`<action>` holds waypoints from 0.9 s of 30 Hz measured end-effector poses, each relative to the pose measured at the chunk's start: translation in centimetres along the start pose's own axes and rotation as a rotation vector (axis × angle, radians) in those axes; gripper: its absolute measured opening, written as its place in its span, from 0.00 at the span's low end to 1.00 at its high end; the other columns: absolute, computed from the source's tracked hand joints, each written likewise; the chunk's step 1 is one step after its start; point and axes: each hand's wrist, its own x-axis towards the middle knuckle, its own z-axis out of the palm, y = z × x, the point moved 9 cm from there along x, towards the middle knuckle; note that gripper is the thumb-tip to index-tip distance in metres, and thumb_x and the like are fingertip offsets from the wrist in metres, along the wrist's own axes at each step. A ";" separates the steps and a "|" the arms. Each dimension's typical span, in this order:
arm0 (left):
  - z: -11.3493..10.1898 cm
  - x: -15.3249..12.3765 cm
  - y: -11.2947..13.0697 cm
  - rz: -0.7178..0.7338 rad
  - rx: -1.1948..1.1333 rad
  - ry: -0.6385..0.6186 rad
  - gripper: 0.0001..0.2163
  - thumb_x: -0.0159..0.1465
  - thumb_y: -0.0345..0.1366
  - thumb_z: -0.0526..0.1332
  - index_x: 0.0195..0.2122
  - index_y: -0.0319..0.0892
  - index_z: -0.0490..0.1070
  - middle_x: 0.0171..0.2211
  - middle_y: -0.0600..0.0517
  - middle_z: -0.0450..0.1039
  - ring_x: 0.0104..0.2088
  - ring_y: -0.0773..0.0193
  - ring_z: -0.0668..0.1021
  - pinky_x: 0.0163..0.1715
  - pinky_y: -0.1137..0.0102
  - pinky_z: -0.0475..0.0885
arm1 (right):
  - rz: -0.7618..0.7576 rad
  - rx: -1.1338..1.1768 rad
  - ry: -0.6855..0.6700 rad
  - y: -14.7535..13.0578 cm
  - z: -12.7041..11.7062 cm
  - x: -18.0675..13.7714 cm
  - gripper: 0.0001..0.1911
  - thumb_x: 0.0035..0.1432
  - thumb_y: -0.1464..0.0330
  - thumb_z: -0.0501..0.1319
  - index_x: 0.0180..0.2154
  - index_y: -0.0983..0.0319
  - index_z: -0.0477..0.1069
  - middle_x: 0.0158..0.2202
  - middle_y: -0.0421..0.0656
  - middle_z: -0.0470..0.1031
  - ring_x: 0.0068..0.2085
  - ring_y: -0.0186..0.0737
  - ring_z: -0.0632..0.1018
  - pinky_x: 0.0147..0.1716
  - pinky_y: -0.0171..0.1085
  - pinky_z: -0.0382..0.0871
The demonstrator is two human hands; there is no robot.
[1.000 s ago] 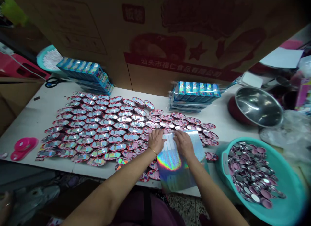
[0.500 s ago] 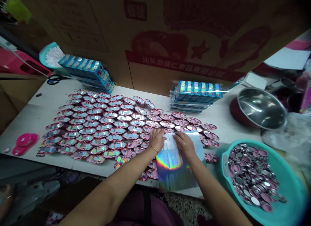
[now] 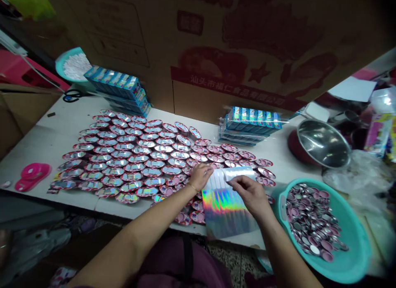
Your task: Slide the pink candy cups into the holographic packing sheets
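Observation:
A shiny holographic sheet (image 3: 227, 213), marked with long pale strips, lies at the table's front, overlapping oval red-rimmed pieces. My left hand (image 3: 200, 177) is closed at its upper left edge, fingers bent together on it. My right hand (image 3: 249, 193) is over its upper right part, thumb and forefinger pinched at the end of a narrow pale strip (image 3: 225, 176). Rows of oval pieces (image 3: 134, 167) spread to the left, many with silvery tops. Others beside the sheet show pink round centres (image 3: 215, 157).
A turquoise basin (image 3: 360, 242) of small pink and silver discs stands at right, a metal bowl (image 3: 324, 143) behind it. Blue box packs (image 3: 252, 122) stand before a large carton (image 3: 198, 92). A pink tape dispenser-like object (image 3: 32, 176) and scissors (image 3: 72, 95) lie left.
My right hand has shifted right and lifted slightly from the sheet, its fingers now pinched. My left hand stays at the sheet's left edge. The view has shifted a little.

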 end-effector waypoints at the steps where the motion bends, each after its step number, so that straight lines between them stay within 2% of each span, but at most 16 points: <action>1: -0.6 -0.9 -0.6 -0.043 -0.177 -0.018 0.15 0.62 0.43 0.49 0.38 0.42 0.72 0.40 0.49 0.71 0.45 0.62 0.69 0.46 0.66 0.60 | 0.061 0.110 -0.004 0.4 1.0 -0.2 0.13 0.47 0.57 0.60 0.24 0.61 0.68 0.21 0.40 0.68 0.24 0.34 0.67 0.23 0.33 0.59; 3: -1.5 -3.4 -2.1 -0.169 -0.521 -0.068 0.19 0.62 0.47 0.47 0.40 0.40 0.71 0.40 0.48 0.72 0.42 0.63 0.71 0.44 0.67 0.63 | 0.157 0.276 -0.032 1.2 3.6 -0.5 0.14 0.45 0.57 0.62 0.24 0.62 0.69 0.21 0.39 0.69 0.23 0.33 0.67 0.23 0.32 0.58; 5: -2.3 -6.1 -3.4 -0.294 -0.772 -0.116 0.20 0.58 0.49 0.53 0.43 0.39 0.70 0.40 0.47 0.72 0.39 0.64 0.72 0.39 0.69 0.65 | 0.222 0.395 -0.073 1.8 6.6 -1.0 0.14 0.44 0.58 0.63 0.24 0.62 0.69 0.20 0.39 0.69 0.22 0.32 0.67 0.22 0.32 0.57; 7: -3.2 -8.6 -4.6 -0.390 -0.914 -0.150 0.22 0.52 0.48 0.60 0.43 0.39 0.70 0.39 0.47 0.73 0.35 0.65 0.73 0.33 0.71 0.65 | 0.282 0.486 -0.123 2.2 9.8 -1.8 0.14 0.42 0.57 0.64 0.24 0.63 0.69 0.18 0.39 0.68 0.21 0.32 0.66 0.21 0.32 0.57; 9: -4.3 -10.6 -6.2 -0.470 -0.954 -0.127 0.20 0.48 0.45 0.64 0.39 0.38 0.71 0.34 0.47 0.74 0.30 0.68 0.73 0.28 0.74 0.63 | 0.334 0.542 -0.150 2.7 12.6 -2.5 0.15 0.40 0.57 0.65 0.25 0.63 0.70 0.18 0.38 0.68 0.20 0.31 0.66 0.20 0.32 0.57; 13: -7.4 -12.6 -10.5 -0.545 -0.813 0.097 0.14 0.45 0.41 0.66 0.29 0.36 0.71 0.25 0.51 0.73 0.22 0.71 0.70 0.23 0.75 0.62 | 0.314 0.528 -0.130 3.6 17.0 -2.4 0.15 0.40 0.57 0.65 0.25 0.62 0.69 0.18 0.37 0.68 0.20 0.32 0.66 0.21 0.32 0.58; 17: -9.7 -12.4 -12.9 -0.491 -0.648 0.311 0.13 0.48 0.37 0.63 0.34 0.37 0.69 0.24 0.53 0.73 0.23 0.69 0.73 0.25 0.74 0.65 | 0.173 0.342 -0.025 4.1 18.8 -0.4 0.15 0.44 0.56 0.61 0.25 0.62 0.69 0.20 0.38 0.69 0.23 0.34 0.68 0.24 0.34 0.61; 19: -10.1 -11.7 -13.2 -0.470 -0.541 0.354 0.12 0.51 0.35 0.61 0.37 0.38 0.68 0.23 0.54 0.72 0.23 0.69 0.73 0.26 0.74 0.67 | 0.102 0.175 0.033 4.1 18.8 0.7 0.14 0.48 0.57 0.58 0.27 0.61 0.69 0.21 0.38 0.68 0.23 0.35 0.68 0.24 0.34 0.61; 23: -10.4 -10.1 -12.7 -0.459 -0.221 0.350 0.11 0.53 0.32 0.58 0.38 0.40 0.68 0.24 0.54 0.73 0.25 0.68 0.74 0.29 0.73 0.68 | -0.099 -0.176 0.124 3.0 18.0 2.1 0.10 0.53 0.62 0.54 0.28 0.61 0.68 0.26 0.41 0.69 0.28 0.37 0.69 0.30 0.35 0.61; 27: -10.8 -9.1 -11.1 -0.395 0.038 0.352 0.12 0.54 0.30 0.57 0.41 0.40 0.68 0.28 0.52 0.74 0.31 0.66 0.75 0.35 0.72 0.67 | -0.240 -0.361 0.106 2.2 18.3 2.7 0.09 0.55 0.66 0.52 0.28 0.61 0.67 0.29 0.42 0.69 0.33 0.38 0.69 0.34 0.35 0.61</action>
